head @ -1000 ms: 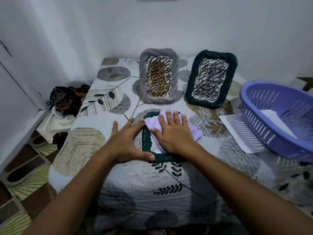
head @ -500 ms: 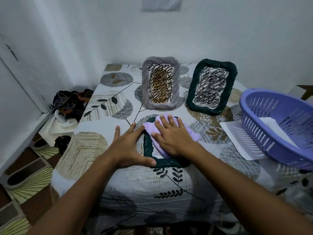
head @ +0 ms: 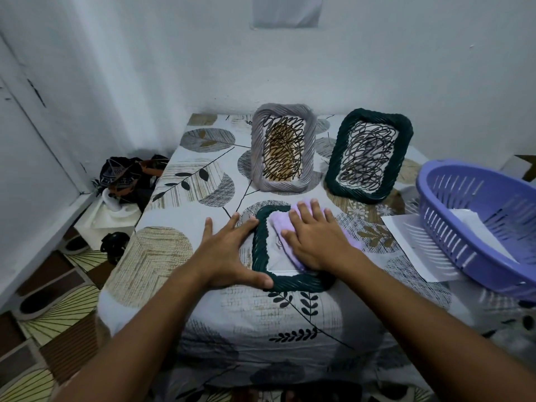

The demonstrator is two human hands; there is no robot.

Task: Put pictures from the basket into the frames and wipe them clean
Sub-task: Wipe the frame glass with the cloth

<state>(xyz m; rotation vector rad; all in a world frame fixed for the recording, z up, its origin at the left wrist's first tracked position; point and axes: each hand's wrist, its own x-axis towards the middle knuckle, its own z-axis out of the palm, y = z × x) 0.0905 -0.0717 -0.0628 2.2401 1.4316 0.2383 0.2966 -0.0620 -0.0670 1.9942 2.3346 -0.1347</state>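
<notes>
A lilac cloth [head: 282, 227] lies on a dark green frame [head: 259, 256], behind stand a grey frame [head: 256, 158] and another dark green frame [head: 338, 163] with black scribbles, the basket [head: 452, 198] is purple, and the bench cover [head: 179, 256] shows grey and beige leaves.

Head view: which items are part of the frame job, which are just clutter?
Job:
lying green frame, steadied by left hand
purple cloth under right hand
grey frame
standing green frame
purple basket
loose sheet

Clutter:
dark bundle on the floor
paper on wall
</notes>
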